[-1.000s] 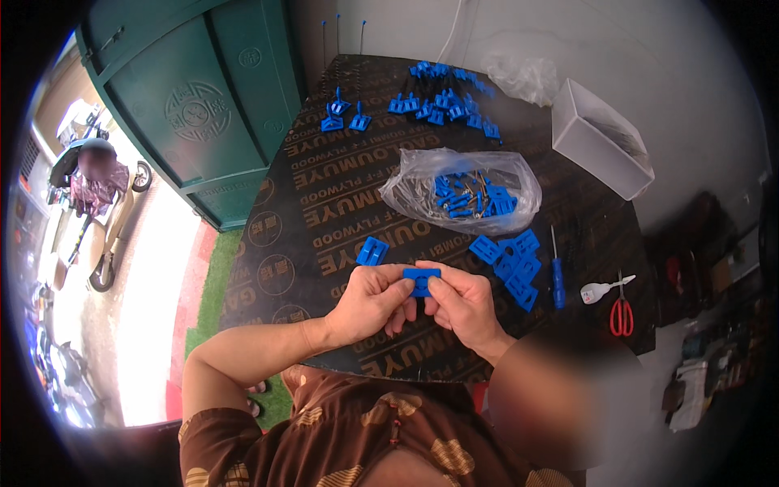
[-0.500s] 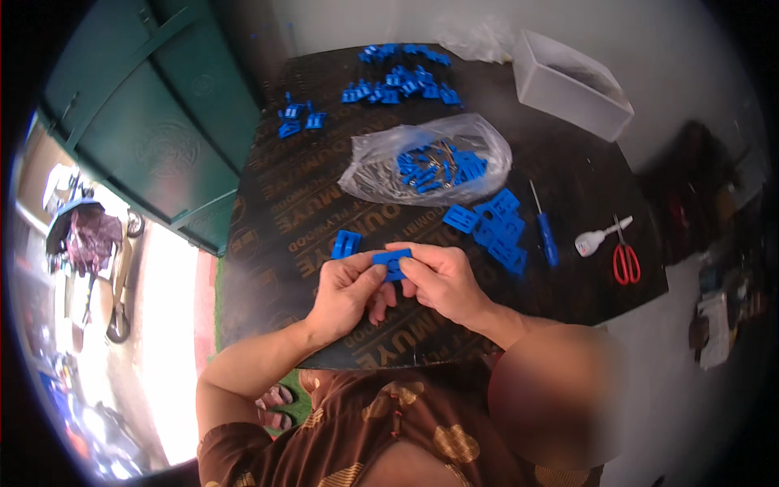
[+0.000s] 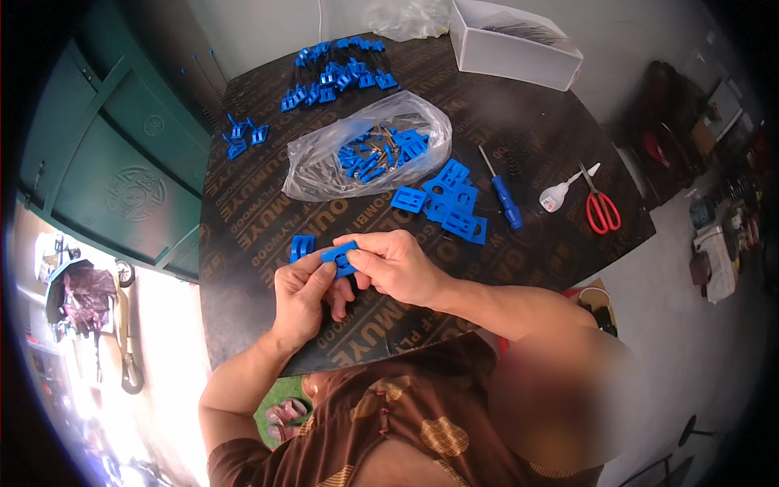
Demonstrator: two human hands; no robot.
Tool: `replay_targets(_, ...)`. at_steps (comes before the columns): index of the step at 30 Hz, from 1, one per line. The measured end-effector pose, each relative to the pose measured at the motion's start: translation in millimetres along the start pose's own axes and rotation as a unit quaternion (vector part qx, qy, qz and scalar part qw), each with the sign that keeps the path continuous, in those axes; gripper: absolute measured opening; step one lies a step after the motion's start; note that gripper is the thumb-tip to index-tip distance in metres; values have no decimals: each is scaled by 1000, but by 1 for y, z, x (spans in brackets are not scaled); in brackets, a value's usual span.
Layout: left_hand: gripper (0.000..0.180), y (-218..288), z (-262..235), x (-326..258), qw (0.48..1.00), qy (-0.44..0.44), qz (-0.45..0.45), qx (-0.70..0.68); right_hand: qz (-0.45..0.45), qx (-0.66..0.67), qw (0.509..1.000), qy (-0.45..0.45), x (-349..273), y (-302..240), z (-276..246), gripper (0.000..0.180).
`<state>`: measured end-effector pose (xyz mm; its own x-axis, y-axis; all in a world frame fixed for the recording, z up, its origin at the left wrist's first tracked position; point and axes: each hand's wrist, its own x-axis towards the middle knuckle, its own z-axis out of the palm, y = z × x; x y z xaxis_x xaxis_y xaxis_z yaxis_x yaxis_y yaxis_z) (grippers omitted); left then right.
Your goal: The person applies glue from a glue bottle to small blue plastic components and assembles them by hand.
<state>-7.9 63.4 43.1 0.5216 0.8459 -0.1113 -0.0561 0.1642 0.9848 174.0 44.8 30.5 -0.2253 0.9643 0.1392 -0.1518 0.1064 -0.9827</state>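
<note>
A small flat blue plastic plate [image 3: 342, 260] with a round hole is pinched between both hands over the near part of the table. My left hand [image 3: 302, 302] grips its left end between thumb and fingers. On the other end, my right hand [image 3: 399, 269] closes with thumb and forefinger. Just beyond my left hand, a second blue plastic piece [image 3: 302, 246] with slots lies on the tabletop. To the right of my hands a loose pile of flat blue plates [image 3: 445, 203] overlaps, some with slots and some with round holes.
A clear plastic bag [image 3: 312, 166] holds blue parts and metal screws. Blue assembled pieces [image 3: 341, 77] crowd the far edge, and several more [image 3: 243, 134] sit far left. A blue screwdriver [image 3: 505, 203], white squeeze bottle [image 3: 555, 196], red-handled scissors [image 3: 603, 213] and white box [image 3: 519, 57] are rightward.
The whole view has turned, so table and hands appear further left and the things on the right come closer to the middle. Both hands keep hold of the blue plate, which now tilts more.
</note>
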Motion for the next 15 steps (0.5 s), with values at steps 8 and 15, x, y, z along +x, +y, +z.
replay_targets(8,27,-1,0,0,1000,5,5,-3,4,-13,1000,-7,1,-1,0,31)
replay_targets(15,26,1,1,1,1000,2,12,10,-26,-18,999,1,2,5,0,31)
